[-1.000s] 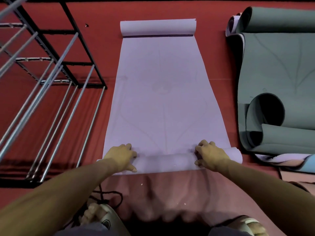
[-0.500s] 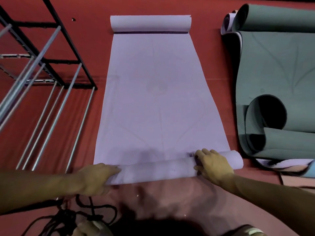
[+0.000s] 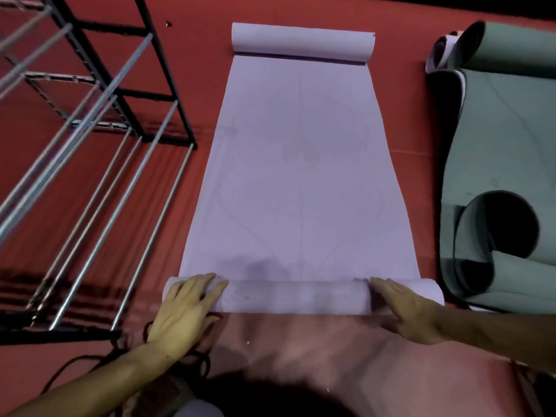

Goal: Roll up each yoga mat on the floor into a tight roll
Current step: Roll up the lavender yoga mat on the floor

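two hands (image 3: 185, 308) (image 3: 404, 308) pressing mat roll (image 3: 296, 296)

Black metal rack (image 3: 90, 121), red floor (image 3: 397, 121)

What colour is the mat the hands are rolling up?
The mat is light purple, with faint curved lines drawn on it. The head view shows it.

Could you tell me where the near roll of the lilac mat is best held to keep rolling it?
At both ends of the near roll, from the near side, palms over the top, as the left hand and right hand lie: it is long and lies crosswise.
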